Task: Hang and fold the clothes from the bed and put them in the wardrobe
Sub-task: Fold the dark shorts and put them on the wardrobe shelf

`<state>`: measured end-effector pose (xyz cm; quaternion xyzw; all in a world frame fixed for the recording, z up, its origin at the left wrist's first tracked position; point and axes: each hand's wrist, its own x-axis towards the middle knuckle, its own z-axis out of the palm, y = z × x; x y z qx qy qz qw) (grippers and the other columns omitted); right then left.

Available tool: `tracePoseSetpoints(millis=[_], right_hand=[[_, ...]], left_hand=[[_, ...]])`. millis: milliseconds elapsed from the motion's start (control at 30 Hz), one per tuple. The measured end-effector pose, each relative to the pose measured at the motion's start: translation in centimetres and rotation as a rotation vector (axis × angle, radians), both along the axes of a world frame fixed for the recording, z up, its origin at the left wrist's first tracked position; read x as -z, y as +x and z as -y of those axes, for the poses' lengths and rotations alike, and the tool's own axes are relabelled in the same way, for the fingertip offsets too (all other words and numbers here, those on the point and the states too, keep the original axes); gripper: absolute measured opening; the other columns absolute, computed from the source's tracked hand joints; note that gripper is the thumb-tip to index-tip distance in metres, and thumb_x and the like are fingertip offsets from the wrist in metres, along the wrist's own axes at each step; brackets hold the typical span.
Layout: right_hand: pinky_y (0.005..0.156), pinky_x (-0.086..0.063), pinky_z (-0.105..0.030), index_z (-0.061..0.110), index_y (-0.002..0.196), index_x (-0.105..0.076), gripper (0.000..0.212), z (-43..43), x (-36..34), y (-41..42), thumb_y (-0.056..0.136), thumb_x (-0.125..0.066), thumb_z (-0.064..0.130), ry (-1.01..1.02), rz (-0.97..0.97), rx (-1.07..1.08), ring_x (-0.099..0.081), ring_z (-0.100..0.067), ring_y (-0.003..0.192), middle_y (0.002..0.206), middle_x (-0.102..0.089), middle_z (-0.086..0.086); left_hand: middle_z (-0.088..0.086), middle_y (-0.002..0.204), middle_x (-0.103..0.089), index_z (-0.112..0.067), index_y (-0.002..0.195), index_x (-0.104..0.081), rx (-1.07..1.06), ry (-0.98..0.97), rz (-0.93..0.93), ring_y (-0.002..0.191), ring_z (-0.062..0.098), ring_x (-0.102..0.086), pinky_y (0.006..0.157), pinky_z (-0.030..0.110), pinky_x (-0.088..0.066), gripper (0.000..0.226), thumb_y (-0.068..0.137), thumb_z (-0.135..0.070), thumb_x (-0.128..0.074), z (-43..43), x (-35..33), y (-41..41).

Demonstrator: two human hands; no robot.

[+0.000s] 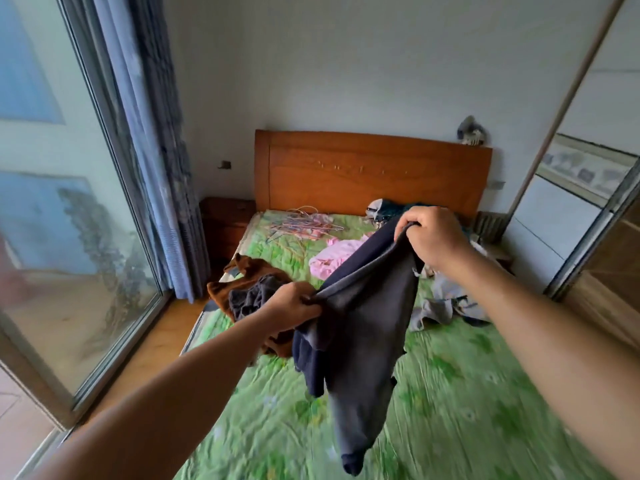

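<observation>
Both hands apart, left hand [294, 308] & right hand [431, 235] each gripping dark garment [363, 327] edge above bed [485, 410]; shd level hands, shake flat before folding

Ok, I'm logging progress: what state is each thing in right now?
dark garment: unfolded, hanging from both hands
left hand: gripping its edge
right hand: gripping its edge
pink garment: crumpled on bed
brown garment: crumpled on bed
grey garment: crumpled on bed
hangers: piled on bed
</observation>
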<state>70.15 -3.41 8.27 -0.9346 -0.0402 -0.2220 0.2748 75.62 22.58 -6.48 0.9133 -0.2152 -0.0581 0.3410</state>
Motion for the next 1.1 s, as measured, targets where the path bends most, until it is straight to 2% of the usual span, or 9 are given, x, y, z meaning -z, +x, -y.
tracePoseSetpoints(millis=[67, 133, 267, 467, 600, 733, 933, 1000, 1100], right_hand=[[0.069, -0.052, -0.038, 0.035, 0.058, -0.063, 0.043, 1.9, -0.4, -0.3, 0.076, -0.048, 0.0, 0.013, 0.041, 0.065, -0.064, -0.028, 0.075, 0.076, -0.072, -0.002], [0.064, -0.051, -0.039, 0.034, 0.057, -0.064, 0.041, 3.0, -0.9, -0.5, 0.078, -0.049, 0.001, 0.076, 0.062, 0.099, -0.064, -0.03, 0.069, 0.071, -0.071, -0.006], [0.056, -0.041, -0.025, 0.034, 0.053, -0.062, 0.037, 2.8, -2.6, -1.4, 0.073, -0.046, 0.007, 0.136, 0.1, 0.056, -0.061, -0.012, 0.066, 0.062, -0.066, 0.011], [0.059, -0.035, -0.01, 0.034, 0.059, -0.064, 0.043, 3.3, -4.8, -3.3, 0.081, -0.048, 0.001, 0.053, 0.146, 0.212, -0.056, 0.004, 0.068, 0.068, -0.061, 0.023], [0.067, -0.044, -0.024, 0.028, 0.076, -0.074, 0.033, 4.3, -4.8, -4.9, 0.085, -0.05, 0.007, 0.026, 0.115, 0.336, -0.057, -0.011, 0.074, 0.073, -0.059, 0.025], [0.071, -0.051, -0.032, 0.028, 0.081, -0.075, 0.032, 4.6, -3.8, -6.4, 0.083, -0.049, 0.01, 0.037, 0.094, 0.399, -0.062, -0.014, 0.077, 0.075, -0.06, 0.025], [0.066, -0.052, -0.034, 0.033, 0.069, -0.069, 0.042, 6.4, -1.3, -7.5, 0.083, -0.044, 0.002, 0.013, 0.05, 0.487, -0.062, -0.023, 0.074, 0.071, -0.061, 0.017], [0.068, -0.044, -0.028, 0.037, 0.067, -0.063, 0.041, 7.2, -0.2, -7.6, 0.082, -0.044, 0.003, 0.008, 0.048, 0.482, -0.062, -0.023, 0.082, 0.077, -0.063, 0.01], [0.063, -0.042, -0.036, 0.042, 0.08, -0.055, 0.039, 8.3, 1.2, -7.3, 0.08, -0.045, 0.004, 0.025, 0.07, 0.458, -0.058, -0.024, 0.074, 0.079, -0.059, 0.006]], left_hand=[[0.001, 0.072, -0.065, -0.018, 0.072, -0.064, 0.011, -0.023, 0.012, 0.069, 0.014, -0.061, 0.064, 0.032, -0.046, 0.012, 0.081, -0.019, -0.072, 0.9, -1.3, 0.0], [-0.01, 0.06, -0.056, -0.025, 0.061, -0.056, 0.055, -0.041, 0.024, 0.055, 0.001, -0.051, 0.059, 0.028, -0.038, 0.027, 0.082, -0.016, -0.07, 1.9, -2.2, 0.1], [0.002, 0.083, -0.07, -0.02, 0.086, -0.07, 0.154, 0.018, -0.014, 0.075, 0.015, -0.061, 0.069, 0.028, -0.049, 0.008, 0.08, -0.024, -0.067, 3.9, -3.8, -0.4], [-0.007, 0.066, -0.054, -0.019, 0.071, -0.056, 0.117, -0.22, 0.121, 0.063, 0.011, -0.049, 0.058, 0.027, -0.038, 0.012, 0.069, -0.027, -0.065, 3.9, -4.1, -0.3], [0.005, 0.086, -0.064, -0.013, 0.101, -0.06, 0.15, -0.203, 0.183, 0.078, 0.023, -0.058, 0.066, 0.031, -0.045, 0.023, 0.079, -0.011, -0.068, 3.2, -4.0, 0.1], [0.002, 0.093, -0.062, -0.02, 0.133, -0.049, 0.259, -0.094, 0.233, 0.08, 0.022, -0.057, 0.069, 0.027, -0.039, 0.049, 0.086, -0.016, -0.063, 2.5, -4.4, 1.3], [0.008, 0.092, -0.065, -0.015, 0.103, -0.064, 0.333, 0.103, 0.361, 0.084, 0.028, -0.06, 0.065, 0.029, -0.037, 0.021, 0.093, -0.032, -0.064, 1.1, -4.7, 3.6], [0.005, 0.089, -0.063, -0.015, 0.103, -0.062, 0.327, 0.093, 0.347, 0.082, 0.028, -0.06, 0.065, 0.03, -0.037, 0.021, 0.094, -0.033, -0.064, 0.6, -4.8, 4.3], [0.007, 0.094, -0.065, -0.018, 0.107, -0.058, 0.302, 0.118, 0.388, 0.082, 0.028, -0.06, 0.066, 0.031, -0.04, 0.021, 0.096, -0.036, -0.06, 0.1, -4.3, 5.1]])
